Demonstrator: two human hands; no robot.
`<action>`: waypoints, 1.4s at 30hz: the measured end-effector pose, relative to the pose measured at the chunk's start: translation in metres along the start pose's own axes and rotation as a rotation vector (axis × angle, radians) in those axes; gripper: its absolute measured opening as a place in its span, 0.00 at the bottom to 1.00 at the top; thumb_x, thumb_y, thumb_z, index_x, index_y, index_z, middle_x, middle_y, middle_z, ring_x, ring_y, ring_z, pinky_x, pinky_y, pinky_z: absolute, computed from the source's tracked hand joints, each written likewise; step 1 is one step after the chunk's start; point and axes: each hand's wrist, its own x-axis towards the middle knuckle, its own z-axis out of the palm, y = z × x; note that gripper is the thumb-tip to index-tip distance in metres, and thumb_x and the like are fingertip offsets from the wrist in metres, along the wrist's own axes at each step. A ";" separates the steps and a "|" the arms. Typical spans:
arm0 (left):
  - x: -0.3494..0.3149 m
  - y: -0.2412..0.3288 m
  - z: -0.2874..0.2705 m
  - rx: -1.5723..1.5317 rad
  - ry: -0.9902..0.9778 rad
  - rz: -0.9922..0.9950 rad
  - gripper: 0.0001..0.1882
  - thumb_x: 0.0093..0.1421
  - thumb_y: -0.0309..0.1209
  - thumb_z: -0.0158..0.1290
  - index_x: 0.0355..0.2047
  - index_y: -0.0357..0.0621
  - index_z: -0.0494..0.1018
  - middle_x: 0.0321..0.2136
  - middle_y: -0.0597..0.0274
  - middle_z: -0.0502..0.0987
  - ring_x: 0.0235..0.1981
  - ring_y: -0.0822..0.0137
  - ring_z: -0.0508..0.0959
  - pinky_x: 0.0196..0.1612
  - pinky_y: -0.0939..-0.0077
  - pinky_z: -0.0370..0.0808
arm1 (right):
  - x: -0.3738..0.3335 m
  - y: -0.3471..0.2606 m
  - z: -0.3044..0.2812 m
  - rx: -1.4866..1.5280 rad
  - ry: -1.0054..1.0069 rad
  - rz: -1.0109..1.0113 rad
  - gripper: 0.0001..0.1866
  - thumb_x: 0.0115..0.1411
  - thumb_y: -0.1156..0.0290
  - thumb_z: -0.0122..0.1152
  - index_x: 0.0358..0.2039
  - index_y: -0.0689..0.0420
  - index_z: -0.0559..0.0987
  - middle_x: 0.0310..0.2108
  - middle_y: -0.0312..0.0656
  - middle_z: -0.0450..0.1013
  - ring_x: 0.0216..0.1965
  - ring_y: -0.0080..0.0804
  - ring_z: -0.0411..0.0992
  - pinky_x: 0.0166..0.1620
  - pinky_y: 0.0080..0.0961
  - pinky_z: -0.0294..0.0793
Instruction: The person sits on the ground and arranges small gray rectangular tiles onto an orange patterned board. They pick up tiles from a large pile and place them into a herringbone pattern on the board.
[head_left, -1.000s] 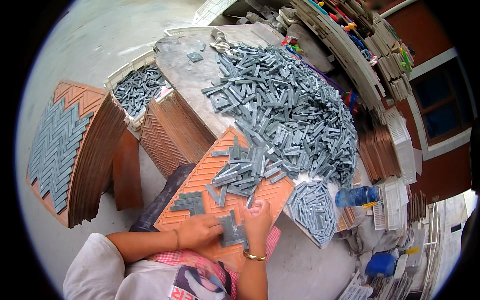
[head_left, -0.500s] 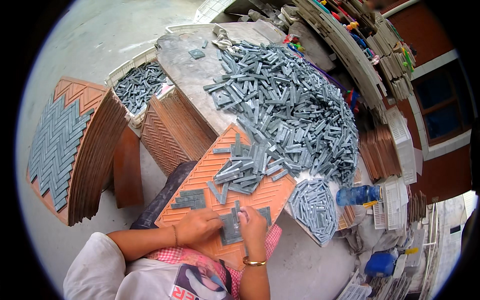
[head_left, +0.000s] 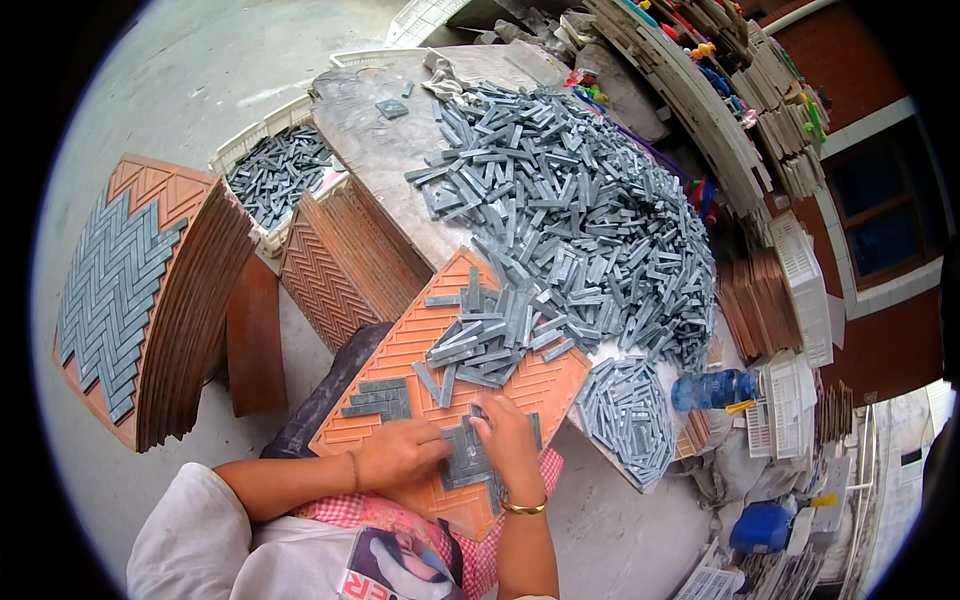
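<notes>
The step in hand seemed to be setting grey strips (head_left: 466, 464) into the lower part of an orange tray (head_left: 395, 350); the next move probably called for aligning one strip flat. The right hand (head_left: 510, 445) was bent over them, the left hand (head_left: 405, 452) lay curled beside; whether either gripped a strip, I could not tell. The strips looked stony, matte, narrow; the tray was ribbed diagonally.

Over the orange board (head_left: 405, 350) we bend our right hand (head_left: 510, 438) at the laid gray tiles (head_left: 463, 460), our left hand (head_left: 408, 452) just beside them. Loose tiles (head_left: 490, 348) litter the board's upper part. Beyond the board, our table (head_left: 370, 112) bears a big heap (head_left: 580, 215); left of the board stands a stack (head_left: 190, 330).
</notes>
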 end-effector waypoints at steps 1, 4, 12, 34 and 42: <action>-0.002 -0.001 -0.001 0.002 -0.012 -0.016 0.09 0.46 0.27 0.55 0.30 0.43 0.73 0.28 0.61 0.72 0.33 0.60 0.75 0.35 0.69 0.74 | -0.001 0.001 0.000 -0.004 0.002 -0.007 0.16 0.50 0.77 0.65 0.42 0.60 0.78 0.34 0.47 0.74 0.34 0.45 0.74 0.38 0.33 0.72; -0.002 -0.002 -0.004 0.003 -0.028 -0.035 0.09 0.46 0.27 0.55 0.30 0.43 0.73 0.28 0.61 0.72 0.33 0.60 0.75 0.36 0.69 0.74 | -0.003 0.006 -0.001 0.065 -0.014 -0.007 0.16 0.50 0.77 0.65 0.41 0.61 0.77 0.32 0.47 0.74 0.33 0.41 0.74 0.37 0.30 0.72; 0.022 -0.003 -0.001 0.119 -0.022 0.118 0.11 0.46 0.29 0.53 0.31 0.41 0.72 0.34 0.58 0.70 0.39 0.59 0.72 0.41 0.69 0.72 | 0.016 0.004 -0.002 0.032 0.211 0.085 0.15 0.53 0.74 0.63 0.42 0.60 0.75 0.38 0.48 0.72 0.36 0.47 0.73 0.38 0.37 0.73; 0.047 -0.050 -0.016 0.319 0.145 0.042 0.15 0.47 0.31 0.58 0.37 0.43 0.74 0.41 0.58 0.71 0.46 0.57 0.70 0.47 0.65 0.71 | 0.010 0.012 0.004 -0.019 0.207 -0.011 0.08 0.51 0.77 0.63 0.31 0.60 0.74 0.26 0.44 0.70 0.28 0.43 0.72 0.32 0.34 0.72; 0.051 -0.011 -0.012 -0.363 -0.027 -0.339 0.14 0.60 0.34 0.54 0.43 0.38 0.73 0.31 0.52 0.77 0.31 0.54 0.78 0.35 0.67 0.73 | -0.025 -0.035 -0.029 0.222 0.095 0.097 0.09 0.48 0.75 0.67 0.30 0.60 0.78 0.23 0.39 0.74 0.27 0.27 0.71 0.33 0.26 0.71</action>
